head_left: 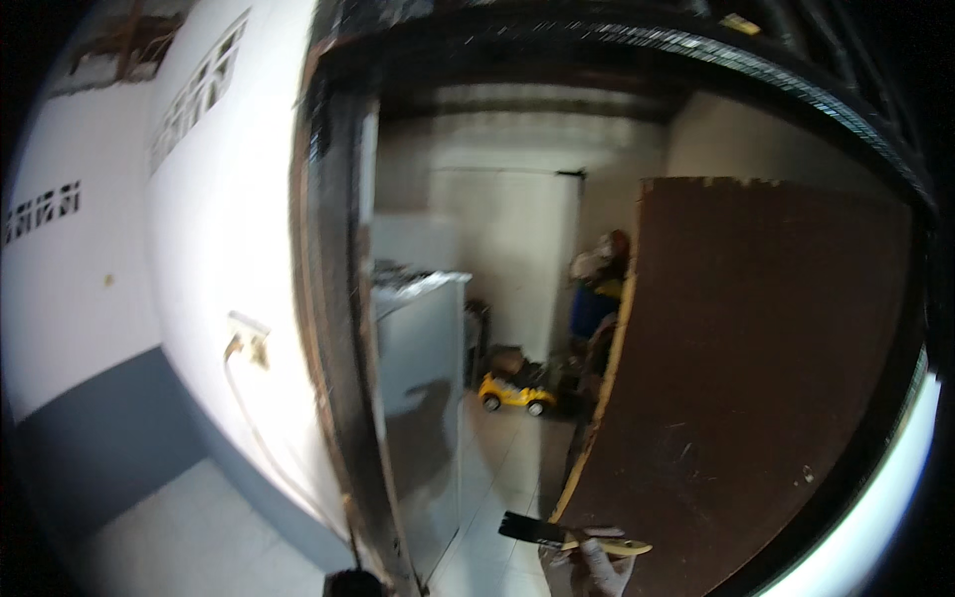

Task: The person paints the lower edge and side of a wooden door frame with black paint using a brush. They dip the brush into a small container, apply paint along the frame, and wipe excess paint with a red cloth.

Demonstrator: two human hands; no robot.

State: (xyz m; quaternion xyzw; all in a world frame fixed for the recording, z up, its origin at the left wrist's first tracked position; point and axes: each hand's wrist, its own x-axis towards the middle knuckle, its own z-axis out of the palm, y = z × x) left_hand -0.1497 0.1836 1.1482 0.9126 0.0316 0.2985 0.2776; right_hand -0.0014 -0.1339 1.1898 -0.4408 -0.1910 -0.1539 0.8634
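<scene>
At the lower edge, right of the middle, my right hand (607, 575) is closed around a paintbrush. The brush's dark, flat end (532, 530) points left, and its pale wooden handle (629, 547) sticks out to the right. Just behind the hand is a dark brown door (756, 368), which stands open with a ragged top edge and a bare, lighter side edge. Whether the hand touches the door I cannot tell. My left hand is out of sight. A dark rounded thing (353, 583), too unclear to name, shows at the bottom beside the door frame.
A black door frame (343, 298) surrounds the opening. Inside stand a light grey cabinet-like box (423, 398), a yellow toy car (512, 392) on the tiled floor (487, 478) and a blue container (593, 310). On the white wall outside is a socket (249, 338) with a hanging cord.
</scene>
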